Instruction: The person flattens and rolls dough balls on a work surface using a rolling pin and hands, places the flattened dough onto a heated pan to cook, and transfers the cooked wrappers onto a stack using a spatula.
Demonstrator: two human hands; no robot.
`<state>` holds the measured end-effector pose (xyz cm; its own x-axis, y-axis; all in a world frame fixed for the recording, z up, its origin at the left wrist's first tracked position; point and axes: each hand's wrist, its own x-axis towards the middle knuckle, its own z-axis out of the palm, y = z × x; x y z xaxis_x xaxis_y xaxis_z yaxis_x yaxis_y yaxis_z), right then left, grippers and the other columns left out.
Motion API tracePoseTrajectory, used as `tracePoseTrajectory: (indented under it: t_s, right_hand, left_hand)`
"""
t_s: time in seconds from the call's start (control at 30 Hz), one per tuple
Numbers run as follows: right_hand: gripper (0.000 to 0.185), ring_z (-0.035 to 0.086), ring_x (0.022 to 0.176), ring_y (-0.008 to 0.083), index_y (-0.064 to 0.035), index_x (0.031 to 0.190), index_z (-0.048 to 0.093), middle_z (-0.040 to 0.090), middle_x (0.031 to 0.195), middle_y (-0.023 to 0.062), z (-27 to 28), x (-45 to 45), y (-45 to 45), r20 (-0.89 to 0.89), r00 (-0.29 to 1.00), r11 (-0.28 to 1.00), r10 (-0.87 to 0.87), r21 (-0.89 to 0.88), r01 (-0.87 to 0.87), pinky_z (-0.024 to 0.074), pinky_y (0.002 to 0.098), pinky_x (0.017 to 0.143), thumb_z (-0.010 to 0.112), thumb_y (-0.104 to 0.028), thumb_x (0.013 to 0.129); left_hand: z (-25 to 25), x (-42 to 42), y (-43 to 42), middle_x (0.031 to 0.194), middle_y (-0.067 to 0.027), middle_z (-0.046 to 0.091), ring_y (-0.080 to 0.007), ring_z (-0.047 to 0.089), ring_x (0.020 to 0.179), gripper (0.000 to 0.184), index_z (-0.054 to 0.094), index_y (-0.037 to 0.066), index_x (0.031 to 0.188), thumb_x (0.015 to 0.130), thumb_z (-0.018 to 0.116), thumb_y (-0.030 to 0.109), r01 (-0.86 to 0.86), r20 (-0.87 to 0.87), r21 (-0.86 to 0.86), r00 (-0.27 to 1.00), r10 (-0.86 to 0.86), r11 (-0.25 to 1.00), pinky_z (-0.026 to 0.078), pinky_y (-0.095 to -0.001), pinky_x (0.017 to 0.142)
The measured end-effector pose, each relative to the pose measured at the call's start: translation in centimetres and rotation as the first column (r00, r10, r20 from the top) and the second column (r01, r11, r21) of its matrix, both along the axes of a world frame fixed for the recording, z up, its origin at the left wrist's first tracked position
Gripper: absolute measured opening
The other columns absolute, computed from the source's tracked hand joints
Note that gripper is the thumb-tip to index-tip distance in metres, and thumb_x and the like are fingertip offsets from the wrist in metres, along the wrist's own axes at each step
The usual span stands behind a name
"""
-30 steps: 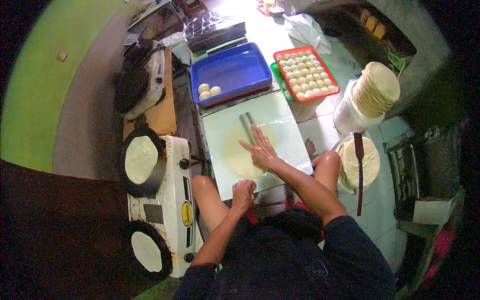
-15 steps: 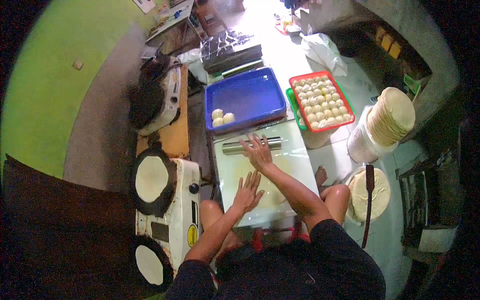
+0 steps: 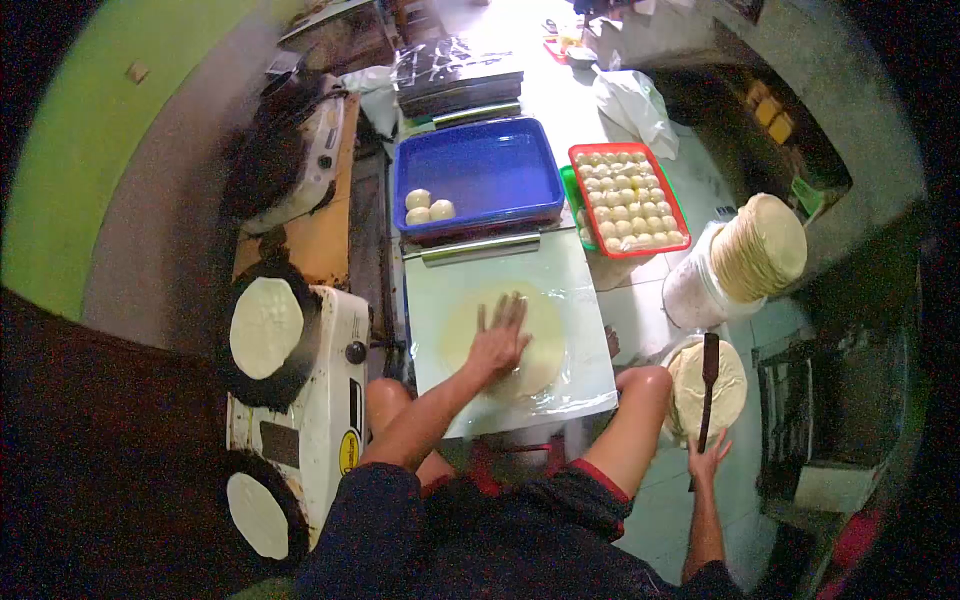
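My left hand (image 3: 500, 345) lies open on a flat round of dough (image 3: 545, 355), its fingers stretched out. A clear plastic sheet (image 3: 590, 395) covers the board around the round. Beyond it, a metal rolling pin (image 3: 480, 249) rests along the board's far edge, apart from both hands. Low on the right, my right hand (image 3: 708, 460) closes around the handle of a long dark spatula (image 3: 711, 365); the grip is partly hidden. The spatula's blade lies over a stack of flatbreads (image 3: 685, 395).
A blue tray (image 3: 548, 185) holds several dough balls; a red tray (image 3: 575, 160) is packed with them. A tall stack of flatbreads (image 3: 765, 245) tops a white bucket (image 3: 690, 290). On the left, a stove (image 3: 335, 330) carries dark pans with a dough round (image 3: 267, 328) and another (image 3: 257, 515).
My right hand has left the rolling pin and moved down right to the spatula. The pin now sits farther away, at the board's far edge. My left hand has moved forward onto the dough.
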<state>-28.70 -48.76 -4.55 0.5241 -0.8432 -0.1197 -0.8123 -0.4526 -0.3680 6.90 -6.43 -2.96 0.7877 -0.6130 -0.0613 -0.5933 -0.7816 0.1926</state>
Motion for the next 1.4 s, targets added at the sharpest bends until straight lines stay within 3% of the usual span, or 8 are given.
tracePoseTrajectory:
  t_s: [0.13, 0.33, 0.4, 0.43, 0.57, 0.77, 1.13, 1.4]
  right_hand:
    - [0.068, 0.04, 0.133, 0.0478, -0.005, 0.149, 0.034, 0.035, 0.146, 0.0338, -1.7, -2.6, 0.4, 0.035, 0.999, 1.0, -0.023, -0.002, 0.023, 0.0365, 0.0479, 0.111, 0.067, -0.015, 0.091]
    - [0.04, 0.053, 0.116, 0.0392, -0.0002, 0.134, 0.051, 0.057, 0.123, 0.0222, 7.8, 5.7, 6.8, 0.258, 0.787, 0.828, 0.561, -0.203, -0.523, 0.042, 0.0483, 0.102, 0.056, -0.01, 0.096]
    - [0.033, 0.057, 0.112, 0.037, -0.0026, 0.126, 0.06, 0.061, 0.118, 0.0196, 10.6, 13.5, 14.6, 0.507, 0.486, 0.659, 0.712, -0.245, -0.711, 0.0445, 0.0456, 0.1, 0.058, -0.01, 0.094]
    - [0.031, 0.061, 0.108, 0.0359, -0.0053, 0.124, 0.064, 0.064, 0.115, 0.0177, 14.8, 17.4, 19.4, 0.196, 0.549, 0.58, 0.813, -0.176, -0.796, 0.0474, 0.044, 0.096, 0.057, -0.007, 0.093]
    - [0.037, 0.065, 0.084, 0.0405, -0.0092, 0.124, 0.062, 0.064, 0.097, 0.0205, 24.0, 24.7, 38.2, 0.394, 0.056, 0.111, 0.917, -0.118, -0.987, 0.0528, 0.0457, 0.072, 0.06, 0.001, 0.089]
    - [0.024, 0.066, 0.086, 0.0413, -0.0134, 0.113, 0.068, 0.064, 0.095, 0.018, 26.8, 30.7, 44.0, 0.04, -0.098, -0.093, 0.994, -0.098, -0.991, 0.054, 0.0495, 0.076, 0.063, -0.01, 0.09]
    - [0.031, 0.066, 0.101, 0.0336, -0.004, 0.12, 0.066, 0.068, 0.109, 0.0172, 16.3, 49.4, 58.8, 0.331, -0.543, -0.534, 0.772, -0.126, -0.836, 0.0523, 0.0414, 0.091, 0.066, -0.007, 0.088]
    - [0.031, 0.067, 0.105, 0.0297, -0.0036, 0.121, 0.066, 0.07, 0.116, 0.0154, 20.1, 47.3, 61.7, 0.518, -0.401, -0.519, 0.755, 0.099, -0.849, 0.052, 0.0401, 0.094, 0.064, -0.012, 0.091]
  left_hand:
    - [-0.4, -3.0, 2.7, 0.167, -0.0124, 0.011, -0.0326, 0.011, 0.154, 0.075, 0.018, 0.008, 0.159, 0.102, 0.041, 0.049, 0.046, 0.013, -0.005, 0.999, -0.046, 0.999, 0.009, -0.0662, 0.118]
    - [3.8, -7.6, 11.3, 0.167, -0.0131, 0.009, -0.0354, 0.009, 0.154, 0.074, 0.02, 0.008, 0.159, 0.102, 0.04, 0.05, -0.225, 0.033, -0.042, 0.974, 0.226, 0.974, 0.008, -0.0711, 0.115]
    - [4.1, -8.9, 11.6, 0.167, -0.0155, 0.01, -0.0386, 0.011, 0.153, 0.076, 0.02, 0.006, 0.159, 0.101, 0.041, 0.051, -0.304, 0.065, -0.069, 0.949, 0.308, 0.95, 0.008, -0.0714, 0.114]
    - [4.5, -9.2, 11.4, 0.167, -0.0157, 0.01, -0.0382, 0.011, 0.153, 0.074, 0.02, 0.007, 0.158, 0.102, 0.041, 0.05, -0.326, 0.039, -0.093, 0.943, 0.331, 0.941, 0.009, -0.0713, 0.114]
    - [7.9, -10.9, 11.8, 0.164, -0.0205, 0.015, -0.0393, 0.015, 0.151, 0.067, 0.033, 0.004, 0.153, 0.1, 0.047, 0.042, -0.382, -0.05, -0.09, 0.924, 0.379, 0.92, 0.017, -0.0722, 0.112]
    - [10.3, -15.9, 20.0, 0.157, -0.0275, 0.027, -0.0427, 0.023, 0.147, 0.06, 0.044, 0.004, 0.145, 0.096, 0.056, 0.037, -0.53, -0.005, -0.405, 0.816, 0.578, 0.745, 0.021, -0.0695, 0.112]
    - [10.1, -19.0, 23.7, 0.143, -0.0247, 0.048, -0.0434, 0.043, 0.134, 0.051, 0.055, -0.001, 0.133, 0.092, 0.063, 0.028, -0.629, -0.183, -0.628, 0.692, 0.698, 0.459, 0.034, -0.0593, 0.106]
    - [8.9, -16.7, 26.8, 0.139, -0.0248, 0.052, -0.0422, 0.047, 0.131, 0.047, 0.058, 0.0, 0.13, 0.09, 0.064, 0.025, -0.557, -0.097, -0.669, 0.723, 0.684, 0.493, 0.031, -0.0556, 0.11]
